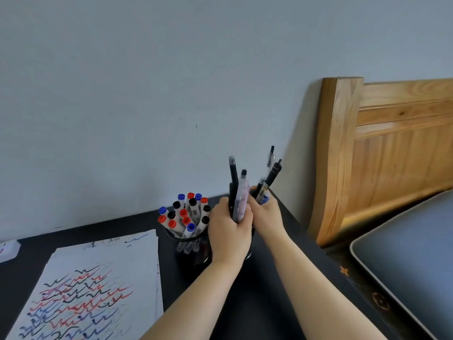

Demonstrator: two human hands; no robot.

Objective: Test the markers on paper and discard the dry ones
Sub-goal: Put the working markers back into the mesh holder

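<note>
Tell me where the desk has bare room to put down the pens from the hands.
Bare dark desk lies between the paper and the forearms. Crowded: marker cup beside the left hand and right hand.

Capped markers (186, 217) upright beside scribbled paper (81, 295)

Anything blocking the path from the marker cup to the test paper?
Nothing visible does. The mesh cup of markers stands just right of the scribbled paper, with only bare dark desk between. Both hands, left and right, grip pens further right, off that path.
</note>
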